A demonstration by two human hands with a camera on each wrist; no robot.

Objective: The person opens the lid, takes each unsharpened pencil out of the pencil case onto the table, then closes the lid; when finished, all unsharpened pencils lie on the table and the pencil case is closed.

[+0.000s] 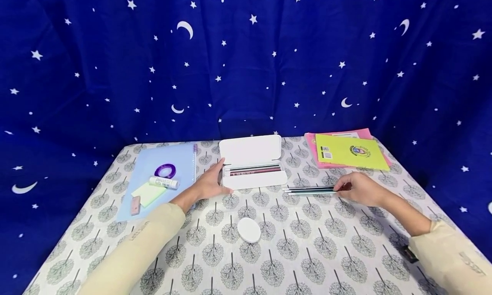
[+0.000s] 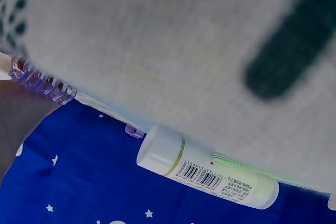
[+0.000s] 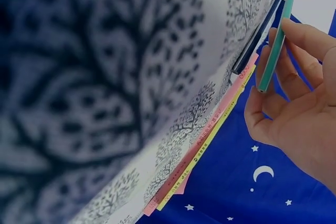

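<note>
A white pencil case (image 1: 255,182) stands with its lid (image 1: 250,150) raised, several dark and red pencils (image 1: 255,170) lying inside. My left hand (image 1: 209,183) is spread at the case's left end, thumb by the front edge and a finger by the hinge side. Right of the case, my right hand (image 1: 361,189) pinches the end of a teal pencil (image 3: 275,59) between thumb and fingers. Dark pencils (image 3: 257,38) lie alongside it on the cloth. In the left wrist view, the hand's fingers are hidden.
On the left, a blue spiral notebook (image 1: 153,155) bears a purple tape roll (image 1: 165,171), glue stick (image 1: 164,182), green sticky notes (image 1: 150,194) and pink eraser (image 1: 136,205). A white oval object (image 1: 249,230) lies in front. Yellow (image 1: 346,152) and pink booklets (image 1: 312,147) lie back right.
</note>
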